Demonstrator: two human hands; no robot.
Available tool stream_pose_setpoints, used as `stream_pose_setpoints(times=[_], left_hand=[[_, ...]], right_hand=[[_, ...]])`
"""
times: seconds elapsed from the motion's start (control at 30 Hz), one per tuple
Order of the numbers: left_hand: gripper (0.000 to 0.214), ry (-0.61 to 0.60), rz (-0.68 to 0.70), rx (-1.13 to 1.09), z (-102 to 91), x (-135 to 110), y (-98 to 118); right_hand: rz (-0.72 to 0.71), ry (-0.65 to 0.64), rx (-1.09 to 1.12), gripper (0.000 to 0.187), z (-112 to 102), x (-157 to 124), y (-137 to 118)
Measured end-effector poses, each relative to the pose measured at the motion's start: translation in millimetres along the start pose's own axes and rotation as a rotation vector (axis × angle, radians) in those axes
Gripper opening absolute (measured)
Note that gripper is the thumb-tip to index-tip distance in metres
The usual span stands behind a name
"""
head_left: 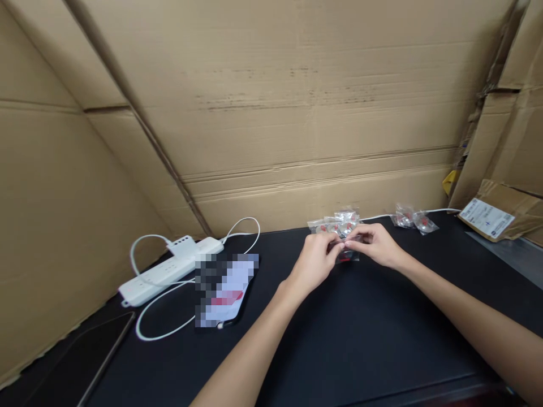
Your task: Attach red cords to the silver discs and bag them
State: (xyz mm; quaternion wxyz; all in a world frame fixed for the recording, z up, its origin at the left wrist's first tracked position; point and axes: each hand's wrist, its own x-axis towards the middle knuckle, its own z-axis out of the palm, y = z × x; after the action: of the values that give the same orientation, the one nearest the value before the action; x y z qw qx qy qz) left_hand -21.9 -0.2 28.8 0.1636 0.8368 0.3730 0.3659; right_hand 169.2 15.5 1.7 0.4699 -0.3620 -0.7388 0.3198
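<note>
Both of my hands meet over the far middle of the black table (365, 339). My left hand (314, 259) and my right hand (375, 244) pinch a small clear plastic bag (348, 254) with something red and dark inside, held just above the tabletop. Right behind my fingers lies a pile of similar small clear bags (337, 222) with red pieces in them. Two more such bags (412, 219) rest farther right, near the cardboard wall.
A white power strip (163, 270) with white cables (156, 333) sits at the left, a phone (224, 291) plugged in beside it. A dark tablet (80, 362) lies at the near left. Cardboard sheets (297, 113) wall the table; a labelled cardboard box (496, 217) stands at right.
</note>
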Motion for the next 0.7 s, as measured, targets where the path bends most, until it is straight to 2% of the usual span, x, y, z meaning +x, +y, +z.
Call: stream_pose_setpoints(times=[0.1,0.37,0.7], left_hand=[[0.020,-0.010,0.024,0.035,-4.6,1,-3],[0.020,-0.019,-0.021,-0.075,-13.1,3,-16],[0.020,-0.051,-0.060,-0.160,-17.9,5,-29]], right_hand=[[0.014,-0.010,0.008,0.017,0,0,0],[0.104,0.011,0.097,0.018,-3,1,-2],[0.167,0.026,0.094,0.021,-10,2,4]])
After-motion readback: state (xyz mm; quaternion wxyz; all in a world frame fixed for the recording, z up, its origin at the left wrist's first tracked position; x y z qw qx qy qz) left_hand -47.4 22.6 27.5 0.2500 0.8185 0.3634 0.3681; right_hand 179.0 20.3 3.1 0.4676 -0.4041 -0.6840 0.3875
